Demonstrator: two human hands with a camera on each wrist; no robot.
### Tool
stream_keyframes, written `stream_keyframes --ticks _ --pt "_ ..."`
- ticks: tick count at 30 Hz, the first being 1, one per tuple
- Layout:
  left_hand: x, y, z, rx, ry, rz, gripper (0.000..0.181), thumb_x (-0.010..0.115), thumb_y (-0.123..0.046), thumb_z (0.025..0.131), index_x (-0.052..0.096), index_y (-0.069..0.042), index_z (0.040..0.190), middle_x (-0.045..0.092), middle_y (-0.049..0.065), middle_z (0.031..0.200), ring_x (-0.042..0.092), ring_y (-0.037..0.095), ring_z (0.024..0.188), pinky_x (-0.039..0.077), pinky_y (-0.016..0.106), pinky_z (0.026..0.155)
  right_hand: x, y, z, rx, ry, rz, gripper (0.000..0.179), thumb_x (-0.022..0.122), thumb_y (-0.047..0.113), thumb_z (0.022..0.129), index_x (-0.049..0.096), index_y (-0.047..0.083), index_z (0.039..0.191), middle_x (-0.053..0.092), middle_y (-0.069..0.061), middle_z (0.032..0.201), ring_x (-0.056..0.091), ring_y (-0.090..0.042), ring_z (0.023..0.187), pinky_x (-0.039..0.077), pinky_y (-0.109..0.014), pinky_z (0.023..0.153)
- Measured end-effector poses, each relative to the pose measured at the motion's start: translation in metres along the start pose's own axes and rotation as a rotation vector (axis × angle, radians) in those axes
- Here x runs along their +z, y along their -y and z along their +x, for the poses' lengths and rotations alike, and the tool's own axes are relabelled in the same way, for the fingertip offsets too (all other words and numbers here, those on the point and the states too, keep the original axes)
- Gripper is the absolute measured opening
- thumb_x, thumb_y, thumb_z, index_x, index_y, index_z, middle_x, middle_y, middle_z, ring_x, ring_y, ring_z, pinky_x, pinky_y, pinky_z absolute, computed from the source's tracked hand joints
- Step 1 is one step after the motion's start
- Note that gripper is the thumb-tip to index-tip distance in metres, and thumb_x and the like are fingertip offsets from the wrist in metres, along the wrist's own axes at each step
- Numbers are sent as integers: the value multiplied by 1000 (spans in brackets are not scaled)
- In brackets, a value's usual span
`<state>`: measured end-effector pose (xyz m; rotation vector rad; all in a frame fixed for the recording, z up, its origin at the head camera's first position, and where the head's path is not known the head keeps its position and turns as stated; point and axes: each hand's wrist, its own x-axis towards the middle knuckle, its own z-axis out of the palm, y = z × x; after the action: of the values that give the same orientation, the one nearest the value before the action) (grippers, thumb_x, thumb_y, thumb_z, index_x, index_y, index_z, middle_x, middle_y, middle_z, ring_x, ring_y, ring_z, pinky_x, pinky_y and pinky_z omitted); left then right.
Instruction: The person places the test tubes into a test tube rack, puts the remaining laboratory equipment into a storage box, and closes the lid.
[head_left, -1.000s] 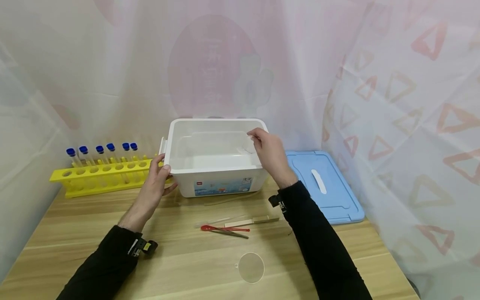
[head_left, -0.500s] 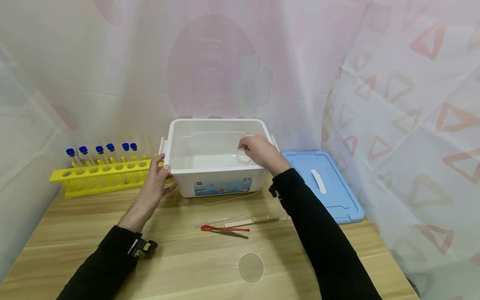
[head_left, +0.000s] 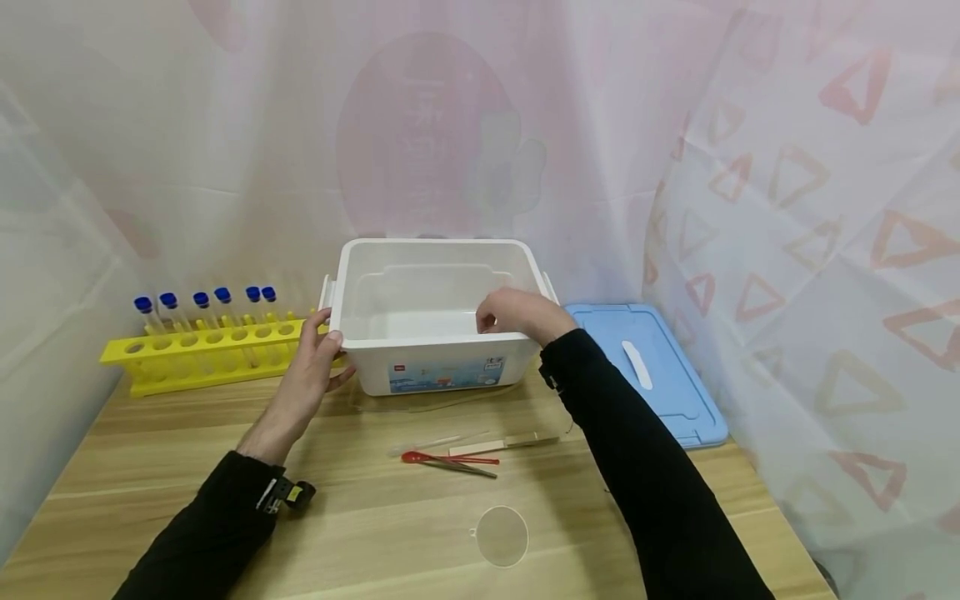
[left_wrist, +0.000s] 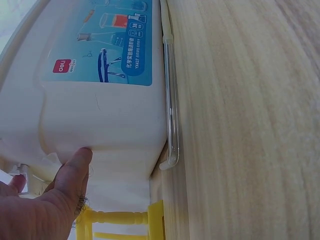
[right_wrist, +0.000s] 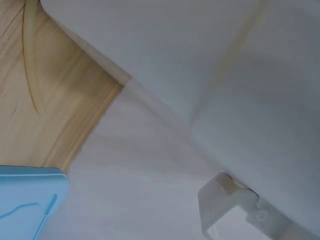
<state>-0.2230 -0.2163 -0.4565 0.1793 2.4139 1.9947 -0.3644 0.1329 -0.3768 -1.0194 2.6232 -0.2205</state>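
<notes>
A white storage box (head_left: 442,367) with a blue printed label (left_wrist: 120,35) stands on the wooden table. At its left front corner my left hand (head_left: 306,367) grips the box, thumb close to the rim and one finger against the wall. My right hand (head_left: 519,312) reaches over the right front rim into the box, its fingers curled low inside. The front wall covers the fingertips, so I cannot tell what they hold. In the right wrist view only the outer wall of the box and its white side handle (right_wrist: 220,200) show.
A yellow rack (head_left: 217,335) with several blue-capped tubes stands left. The blue lid (head_left: 675,400) lies right. In front lie a red spoon (head_left: 412,457), tweezers (head_left: 468,470), a pale strip (head_left: 476,448) and a clear disc (head_left: 502,537). A bent glass tube (left_wrist: 172,110) runs along the box's base.
My right hand has moved left and down from the right rim into the box. The clear round piece seen under its fingers half a second ago is now hidden. The left hand has stayed put.
</notes>
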Motion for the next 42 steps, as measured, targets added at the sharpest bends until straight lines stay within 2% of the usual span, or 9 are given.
stream_keyframes --ticks 6,10,13,17,19,22,27,32,42 --pt "-2 0 -1 -4 -4 8 71 34 -53 127 6 -26 186 18 27 193 30 62 175 41 85 131 1 2 0 23 25 4 23 69 4 111 82 16 97 81 -2 111 64 -21 103 57 -38 97" --pt "-2 0 -1 -3 -5 7 72 34 -55 126 6 -26 186 21 28 191 30 62 175 40 84 132 0 4 -1 24 54 12 32 66 3 113 73 19 86 68 2 94 51 -18 90 45 -35 85" --pt "-2 1 -2 -1 -5 6 72 34 -55 127 5 -26 186 26 30 189 30 62 175 40 85 132 -1 5 -1 31 73 12 35 65 4 113 69 20 83 61 3 90 47 -17 87 41 -34 82" --pt "-2 0 -1 4 -4 2 71 34 -53 127 5 -26 186 23 29 190 30 62 175 40 86 131 -2 5 1 24 78 -24 26 62 7 116 75 15 95 71 -2 102 56 -21 97 49 -36 91" --pt "-1 0 -1 3 -3 0 71 34 -53 127 5 -26 186 21 28 191 30 62 175 40 85 132 -2 5 3 20 76 -49 22 61 12 119 80 14 107 79 -6 118 65 -24 109 56 -40 103" --pt "-1 0 -1 -5 -2 3 70 34 -54 127 6 -27 186 23 29 190 30 62 175 40 85 132 -1 4 5 15 69 -52 23 59 17 122 82 13 126 81 -10 137 71 -30 129 58 -48 119" --pt "-1 1 -2 -6 -3 5 71 34 -56 127 6 -28 186 18 26 193 30 61 175 40 85 132 2 2 6 -12 -15 15 31 56 17 123 78 11 143 83 -10 139 76 -30 130 62 -48 117" --pt "-1 2 -2 -4 -6 4 71 33 -56 127 6 -27 186 16 25 194 29 61 176 40 85 132 2 2 4 -64 -144 44 33 55 17 123 76 9 147 83 -10 138 79 -28 123 65 -47 111" --pt "-3 0 -2 3 -4 5 72 33 -54 127 3 -27 187 25 30 190 30 61 175 40 86 132 -4 7 -6 -65 -377 191 39 58 31 126 71 11 157 74 -8 158 73 -28 143 61 -48 124"
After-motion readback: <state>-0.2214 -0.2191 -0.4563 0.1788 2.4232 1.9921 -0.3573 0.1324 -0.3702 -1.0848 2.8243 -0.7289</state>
